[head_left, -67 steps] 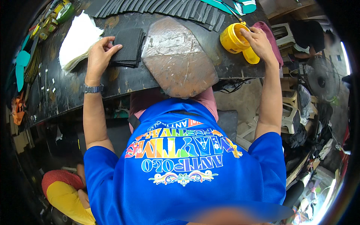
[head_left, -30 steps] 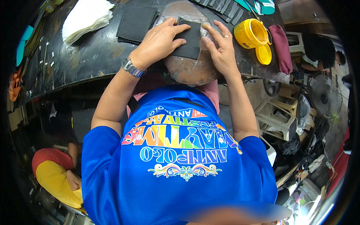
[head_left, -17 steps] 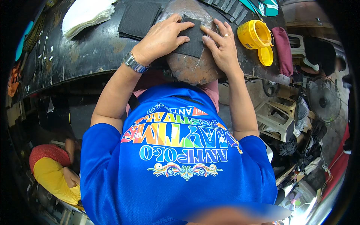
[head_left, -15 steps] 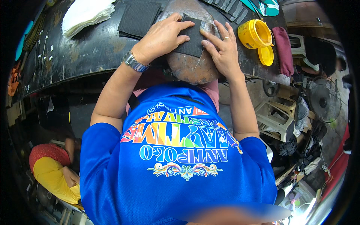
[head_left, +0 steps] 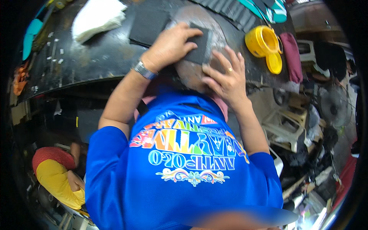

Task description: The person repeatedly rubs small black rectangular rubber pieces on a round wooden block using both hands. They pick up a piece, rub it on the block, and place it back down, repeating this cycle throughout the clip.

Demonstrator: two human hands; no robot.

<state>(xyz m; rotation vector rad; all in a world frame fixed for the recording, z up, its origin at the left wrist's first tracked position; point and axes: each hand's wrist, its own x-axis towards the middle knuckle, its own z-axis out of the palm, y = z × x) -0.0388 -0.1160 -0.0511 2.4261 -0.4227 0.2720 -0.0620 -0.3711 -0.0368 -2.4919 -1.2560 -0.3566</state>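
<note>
A square black piece of ribbed sheet (head_left: 199,51), with a grey strip along its right edge, lies on a worn, rounded slab (head_left: 191,76) at the table's near edge. My left hand (head_left: 173,43) rests on the piece from the left, thumb and forefinger apart and laid on its surface; its other fingers are partly hidden. Beside the lower right corner is my right hand (head_left: 229,74), fingers spread over the slab. Its forefinger tip is close to the strip; whether it touches is blurred. Left of the slab is a stack of similar black sheets (head_left: 147,27).
A white cloth or paper stack (head_left: 97,19) lies at left. Several overlapping dark strips (head_left: 230,13) are at the back. On the right stand an open yellow tub (head_left: 260,40) with its lid (head_left: 274,63) and a maroon roll (head_left: 292,57). A person in yellow (head_left: 57,182) sits lower left.
My right hand has slid down along the piece's right edge, toward me, and its fingers have lifted partly off. My left hand stays on the piece. The whole view has shifted slightly.
</note>
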